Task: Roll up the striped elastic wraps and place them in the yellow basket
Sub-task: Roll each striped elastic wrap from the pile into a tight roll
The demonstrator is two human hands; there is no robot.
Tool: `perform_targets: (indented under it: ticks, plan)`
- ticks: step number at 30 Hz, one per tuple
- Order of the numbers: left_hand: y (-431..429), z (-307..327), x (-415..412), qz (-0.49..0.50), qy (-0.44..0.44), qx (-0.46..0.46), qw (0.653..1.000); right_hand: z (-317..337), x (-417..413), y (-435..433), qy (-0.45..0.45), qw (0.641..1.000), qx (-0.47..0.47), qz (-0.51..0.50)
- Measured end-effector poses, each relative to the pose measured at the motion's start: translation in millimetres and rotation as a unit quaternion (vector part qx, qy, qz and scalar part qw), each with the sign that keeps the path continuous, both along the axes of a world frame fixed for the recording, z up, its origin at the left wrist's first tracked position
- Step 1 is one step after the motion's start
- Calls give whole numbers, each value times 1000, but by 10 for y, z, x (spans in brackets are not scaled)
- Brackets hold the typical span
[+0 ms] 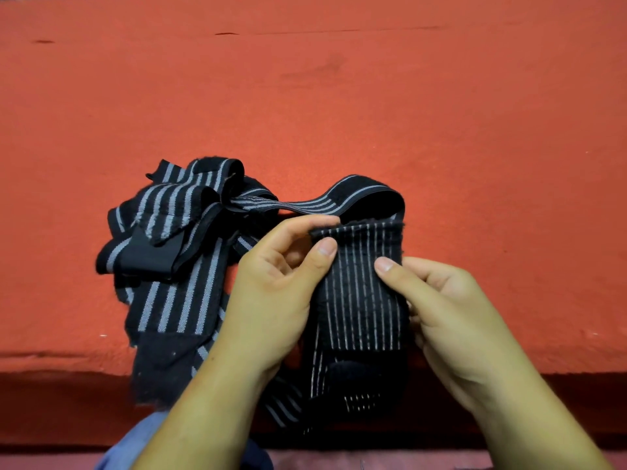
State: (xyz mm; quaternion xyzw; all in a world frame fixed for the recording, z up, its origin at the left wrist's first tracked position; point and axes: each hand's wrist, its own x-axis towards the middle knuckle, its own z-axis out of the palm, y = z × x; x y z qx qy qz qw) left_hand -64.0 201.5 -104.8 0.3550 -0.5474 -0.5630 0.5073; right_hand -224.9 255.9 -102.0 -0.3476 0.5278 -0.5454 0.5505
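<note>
A black elastic wrap with thin pale stripes (359, 293) is held upright between both hands near the front edge of the red surface. My left hand (274, 283) pinches its upper left edge between thumb and fingers. My right hand (437, 307) pinches its right edge, thumb on the front. Its top end is folded over, and the rest of the strap loops back and left into a tangled pile of black wraps with wider grey stripes (169, 239) lying on the surface. No yellow basket is in view.
The red cloth-covered surface (339, 96) stretches wide behind and to both sides of the pile. Its front edge (68, 368) drops into shadow below. A bit of blue clothing (125, 449) shows at the bottom left.
</note>
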Motion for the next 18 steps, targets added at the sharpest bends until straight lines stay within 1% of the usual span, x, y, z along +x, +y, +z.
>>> perform_targets:
  ticks: [3, 6, 8, 10, 13, 15, 18]
  plan:
    - [-11, -8, 11, -24, -4, -22, 999, -34, -19, -15, -48, 999, -9, -1]
    - [-10, -3, 34, -49, -11, -5, 999, -35, -26, -22, -96, 995, -17, 1]
    - [-2, 7, 35, -57, -15, -5, 998, -22, -28, -24, -105, 994, -25, 8]
    - [8, -2, 27, -50, -24, -14, 998, -20, -29, -33, -115, 993, -28, 8]
    - [7, -4, 21, -30, -41, -24, 998, -46, -46, -51, -144, 989, -17, -24]
    - [13, -2, 27, -27, -54, -32, 998, -51, -54, -51, -126, 991, -11, -34]
    - [30, -2, 27, -29, -68, -36, 997, -74, -38, -35, -27, 999, -22, -8]
